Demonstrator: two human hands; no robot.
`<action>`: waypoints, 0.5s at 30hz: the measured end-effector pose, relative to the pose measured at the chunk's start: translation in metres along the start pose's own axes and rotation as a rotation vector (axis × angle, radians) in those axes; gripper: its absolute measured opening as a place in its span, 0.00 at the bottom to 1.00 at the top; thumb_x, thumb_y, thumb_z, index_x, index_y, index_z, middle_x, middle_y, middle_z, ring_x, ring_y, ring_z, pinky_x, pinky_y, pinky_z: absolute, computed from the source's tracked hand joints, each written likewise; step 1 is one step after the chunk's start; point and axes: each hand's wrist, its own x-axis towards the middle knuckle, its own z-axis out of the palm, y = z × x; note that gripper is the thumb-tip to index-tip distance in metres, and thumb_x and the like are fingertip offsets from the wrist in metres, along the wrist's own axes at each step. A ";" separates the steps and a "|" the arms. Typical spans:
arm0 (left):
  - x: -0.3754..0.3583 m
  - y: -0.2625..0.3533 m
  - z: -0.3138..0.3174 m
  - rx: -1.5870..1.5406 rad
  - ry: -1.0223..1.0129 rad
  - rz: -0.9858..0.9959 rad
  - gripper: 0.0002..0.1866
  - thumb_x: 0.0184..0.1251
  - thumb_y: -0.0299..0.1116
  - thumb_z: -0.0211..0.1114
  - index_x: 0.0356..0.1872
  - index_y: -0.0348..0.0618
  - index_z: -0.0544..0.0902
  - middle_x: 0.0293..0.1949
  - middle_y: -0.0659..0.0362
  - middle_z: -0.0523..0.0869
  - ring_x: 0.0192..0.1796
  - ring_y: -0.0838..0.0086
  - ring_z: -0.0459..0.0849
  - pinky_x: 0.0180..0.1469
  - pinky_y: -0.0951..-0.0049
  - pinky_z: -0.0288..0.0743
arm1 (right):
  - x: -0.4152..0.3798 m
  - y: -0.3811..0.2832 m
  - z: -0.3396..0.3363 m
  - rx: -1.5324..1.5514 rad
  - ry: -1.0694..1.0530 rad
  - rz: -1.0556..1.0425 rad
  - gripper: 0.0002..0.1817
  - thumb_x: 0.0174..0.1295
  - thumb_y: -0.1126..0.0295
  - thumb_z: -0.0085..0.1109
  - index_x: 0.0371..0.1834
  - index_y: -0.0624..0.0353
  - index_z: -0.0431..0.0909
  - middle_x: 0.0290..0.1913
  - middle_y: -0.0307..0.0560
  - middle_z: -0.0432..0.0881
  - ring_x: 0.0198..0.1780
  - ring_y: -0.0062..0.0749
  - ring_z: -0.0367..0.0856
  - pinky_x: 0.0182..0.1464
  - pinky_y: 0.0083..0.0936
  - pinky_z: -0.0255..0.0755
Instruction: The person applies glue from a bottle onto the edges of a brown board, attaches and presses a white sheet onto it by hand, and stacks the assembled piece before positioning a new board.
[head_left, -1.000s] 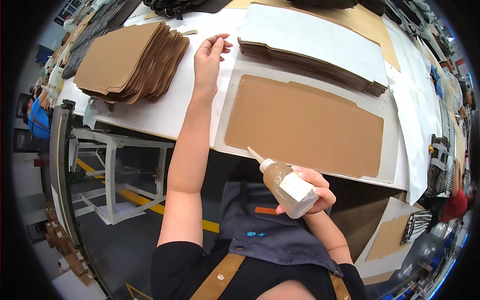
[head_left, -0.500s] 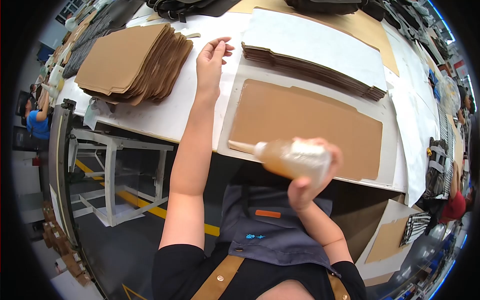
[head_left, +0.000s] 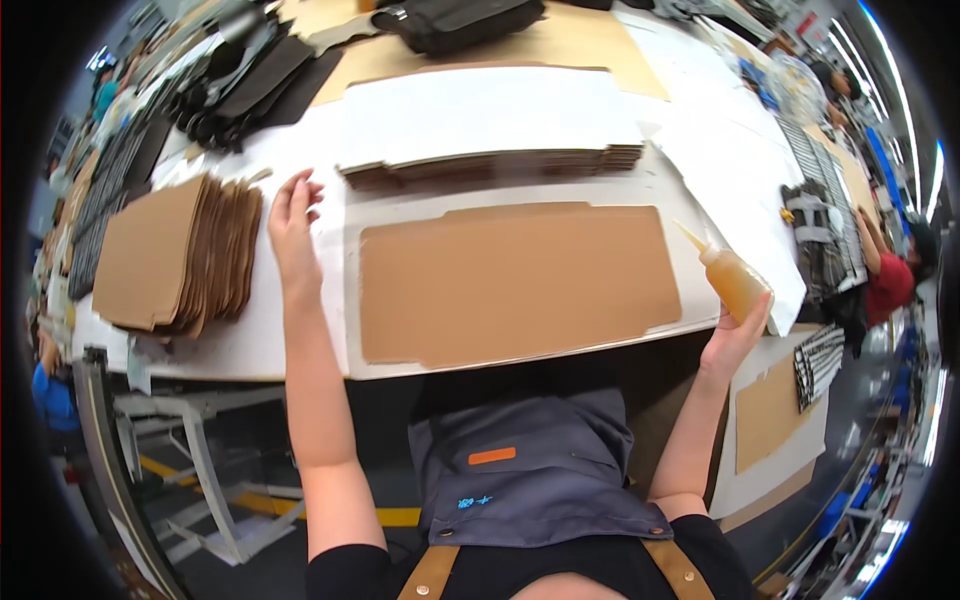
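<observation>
My right hand (head_left: 738, 335) is wrapped round the lower part of a squeeze bottle (head_left: 735, 280) of amber liquid, likely glue. The bottle tilts, its pointed nozzle up and to the left, just off the right end of a flat brown board (head_left: 520, 285). This board lies before me on the work table, its long edges notched at the corners. My left hand (head_left: 293, 215) is raised over the table left of the board, its fingers loosely bent and apart, holding nothing. Nearest to it stands a stack of brown boards (head_left: 145, 255).
Behind the flat board lies a stack of white-topped boards (head_left: 490, 115). A black bag (head_left: 460, 22) and dark pieces (head_left: 255, 85) are at the back. A white sheet (head_left: 735, 210) hangs over the table's right side. A person in red (head_left: 888, 290) is at far right.
My right hand has carried the bottle from over the board's near left part to beyond its right end, nozzle now upward. My view has turned, shifting the table.
</observation>
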 end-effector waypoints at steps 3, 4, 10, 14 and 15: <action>-0.003 0.002 0.002 0.029 0.013 -0.016 0.14 0.78 0.39 0.57 0.54 0.44 0.84 0.41 0.67 0.84 0.44 0.85 0.78 0.44 0.82 0.67 | 0.006 0.023 -0.024 -0.293 0.187 -0.160 0.32 0.78 0.47 0.45 0.68 0.67 0.60 0.65 0.56 0.68 0.70 0.41 0.66 0.73 0.36 0.57; -0.002 0.003 0.003 0.049 0.018 -0.022 0.14 0.79 0.39 0.57 0.55 0.45 0.84 0.41 0.68 0.84 0.44 0.85 0.77 0.44 0.81 0.66 | 0.008 0.030 -0.032 -0.396 0.252 -0.210 0.32 0.78 0.47 0.43 0.69 0.68 0.59 0.65 0.57 0.67 0.71 0.43 0.64 0.74 0.37 0.54; 0.001 -0.007 0.000 0.085 -0.001 -0.035 0.14 0.79 0.39 0.56 0.56 0.46 0.83 0.40 0.70 0.83 0.43 0.86 0.77 0.44 0.81 0.66 | 0.015 0.065 -0.059 -0.884 0.033 -0.363 0.26 0.76 0.56 0.49 0.66 0.68 0.64 0.66 0.60 0.65 0.71 0.51 0.60 0.74 0.42 0.49; 0.006 -0.017 -0.005 0.108 -0.005 -0.034 0.14 0.79 0.40 0.56 0.57 0.48 0.83 0.40 0.71 0.82 0.42 0.87 0.76 0.44 0.81 0.65 | 0.032 0.012 -0.040 -0.873 0.047 -0.595 0.25 0.74 0.60 0.53 0.66 0.66 0.64 0.67 0.57 0.66 0.71 0.50 0.61 0.73 0.43 0.50; 0.008 -0.019 -0.006 0.112 -0.014 -0.034 0.14 0.79 0.40 0.56 0.57 0.49 0.83 0.40 0.71 0.81 0.42 0.87 0.76 0.44 0.81 0.65 | 0.048 0.003 -0.036 -0.891 0.091 -0.655 0.22 0.73 0.64 0.55 0.65 0.65 0.68 0.65 0.53 0.72 0.69 0.46 0.67 0.73 0.40 0.56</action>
